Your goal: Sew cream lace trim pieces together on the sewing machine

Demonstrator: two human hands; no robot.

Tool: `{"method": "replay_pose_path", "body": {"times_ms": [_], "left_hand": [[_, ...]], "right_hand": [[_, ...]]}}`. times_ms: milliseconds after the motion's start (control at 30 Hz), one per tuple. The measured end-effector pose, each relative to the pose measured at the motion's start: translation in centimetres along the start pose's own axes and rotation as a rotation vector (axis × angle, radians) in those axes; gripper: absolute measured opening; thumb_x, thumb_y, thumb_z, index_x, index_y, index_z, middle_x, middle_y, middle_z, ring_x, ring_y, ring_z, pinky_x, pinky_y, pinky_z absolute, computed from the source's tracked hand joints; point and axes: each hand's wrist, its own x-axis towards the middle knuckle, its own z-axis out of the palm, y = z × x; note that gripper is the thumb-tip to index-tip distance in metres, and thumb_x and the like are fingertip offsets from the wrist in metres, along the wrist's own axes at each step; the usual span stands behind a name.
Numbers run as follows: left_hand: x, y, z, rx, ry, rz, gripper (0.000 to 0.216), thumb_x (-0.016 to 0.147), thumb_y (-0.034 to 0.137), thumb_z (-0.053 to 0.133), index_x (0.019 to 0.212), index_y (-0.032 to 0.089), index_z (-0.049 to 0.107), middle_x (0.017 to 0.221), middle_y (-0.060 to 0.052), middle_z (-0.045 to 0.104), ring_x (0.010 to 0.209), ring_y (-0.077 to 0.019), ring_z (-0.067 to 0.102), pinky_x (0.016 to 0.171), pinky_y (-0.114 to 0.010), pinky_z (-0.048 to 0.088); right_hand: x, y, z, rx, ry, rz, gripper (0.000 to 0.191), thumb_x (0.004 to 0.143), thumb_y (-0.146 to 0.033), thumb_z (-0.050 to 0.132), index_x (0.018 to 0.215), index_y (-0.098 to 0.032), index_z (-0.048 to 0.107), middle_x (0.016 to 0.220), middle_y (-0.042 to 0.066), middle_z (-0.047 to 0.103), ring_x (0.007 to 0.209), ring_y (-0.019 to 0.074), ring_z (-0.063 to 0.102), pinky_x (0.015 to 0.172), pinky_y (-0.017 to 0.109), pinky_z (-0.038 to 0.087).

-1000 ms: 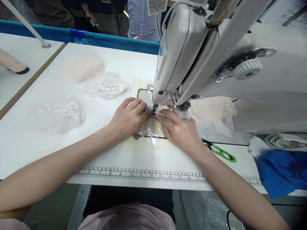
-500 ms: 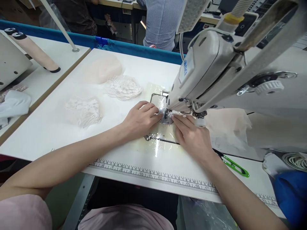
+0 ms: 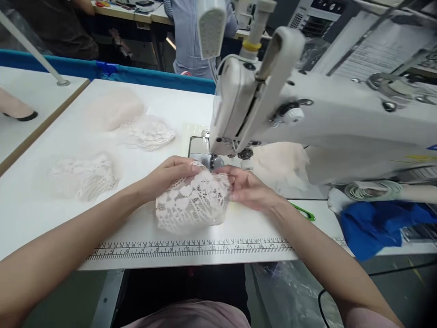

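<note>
We're on one head view, above the lap [image 3: 184, 287], facing forward and down, near the grip: left hand [image 3: 170, 176] and right hand [image 3: 248, 187] on lace [image 3: 193, 202], mid-frame. Sewing machine [image 3: 327, 118] beyond and right, ruler scale [image 3: 191, 249] nearer us, striped-shirt person [image 3: 191, 38] far back.

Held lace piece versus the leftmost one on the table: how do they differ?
The held lace piece is in the left hand, with the right hand at its edge; the leftmost lace piece lies untouched.
The held lace piece shows its openwork clearly; the leftmost lace piece looks fainter.
Both are pale.
</note>
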Motion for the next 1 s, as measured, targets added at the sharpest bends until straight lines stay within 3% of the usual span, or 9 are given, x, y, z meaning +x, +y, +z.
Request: {"method": "replay_pose_path", "body": {"times_ms": [100,267,400,567,767,833,900,1000], "left_hand": [[0.3,0.1,-0.3,0.002,-0.042,-0.031,0.03,0.083,0.039,0.068,0.067,0.015,0.062,0.062,0.0,0.059,0.056,-0.0094,0.056,0.054,-0.021,0.046],[0.6,0.3,-0.8,-0.072,-0.105,-0.065,0.027,0.082,0.031,0.07,0.068,0.016,0.053,0.06,0.004,0.052,0.05,-0.0053,0.048,0.047,-0.018,0.037],[1.0,0.3,-2.2,-0.083,-0.128,-0.112,0.022,0.082,0.03,0.072,0.075,0.016,0.056,0.067,0.003,0.057,0.055,-0.0065,0.052,0.05,-0.019,0.039],[0.4,0.9,-4.5,0.14,-0.23,-0.171,0.019,0.081,0.034,0.073,0.088,0.018,0.064,0.081,0.001,0.066,0.07,-0.0099,0.061,0.063,-0.021,0.046],[-4.2,3.6,-6.3,0.49,-0.286,-0.283,0.015,0.074,0.032,0.075,0.085,0.022,0.072,0.083,0.001,0.073,0.084,-0.016,0.065,0.078,-0.027,0.049],[-5.7,4.6,-7.1,0.621,-0.213,-0.335,0.015,0.073,0.035,0.074,0.081,0.022,0.072,0.081,0.001,0.073,0.082,-0.0168,0.065,0.076,-0.028,0.049],[-6.5,5.9,-8.3,0.748,-0.045,-0.352,0.016,0.07,0.036,0.075,0.077,0.021,0.072,0.076,0.0,0.072,0.077,-0.017,0.064,0.068,-0.026,0.047],[-6.4,8.6,-10.7,0.804,0.301,-0.249,0.018,0.065,0.034,0.076,0.071,0.019,0.069,0.069,-0.001,0.068,0.069,-0.0169,0.062,0.061,-0.026,0.046]], "right_hand": [[0.4,0.4,-0.1,0.016,-0.015,0.048,0.045,0.07,-0.03,0.083,0.111,-0.023,0.066,0.097,0.0,0.071,0.083,0.0111,0.067,0.073,0.023,0.055],[0.5,0.9,0.8,-0.141,0.035,0.009,0.016,0.081,-0.034,0.075,0.087,-0.02,0.071,0.082,-0.002,0.068,0.074,0.0079,0.063,0.072,0.022,0.05],[0.8,1.1,1.0,-0.27,0.06,0.02,0.016,0.081,-0.034,0.075,0.08,-0.019,0.072,0.074,-0.002,0.066,0.069,0.0086,0.06,0.072,0.025,0.048],[1.0,0.8,0.8,-0.262,0.1,0.083,0.015,0.08,-0.034,0.077,0.08,-0.019,0.072,0.071,-0.004,0.064,0.064,0.0053,0.056,0.065,0.021,0.045],[1.2,-0.2,3.2,-0.375,-0.03,0.265,0.021,0.081,-0.038,0.075,0.083,-0.018,0.069,0.049,-0.008,0.057,0.037,0.0048,0.048,0.039,0.017,0.038],[2.0,-0.2,4.8,-0.35,-0.026,0.31,0.025,0.079,-0.04,0.076,0.084,-0.018,0.066,0.052,-0.005,0.062,0.042,0.0092,0.058,0.041,0.019,0.045],[3.6,0.0,6.5,-0.278,0.065,0.278,0.029,0.075,-0.04,0.08,0.084,-0.019,0.064,0.063,-0.001,0.069,0.057,0.0135,0.069,0.053,0.021,0.054],[7.7,-0.2,8.4,-0.193,0.237,0.048,0.03,0.071,-0.04,0.082,0.085,-0.021,0.063,0.081,0.003,0.075,0.081,0.0185,0.074,0.077,0.029,0.059]]}}
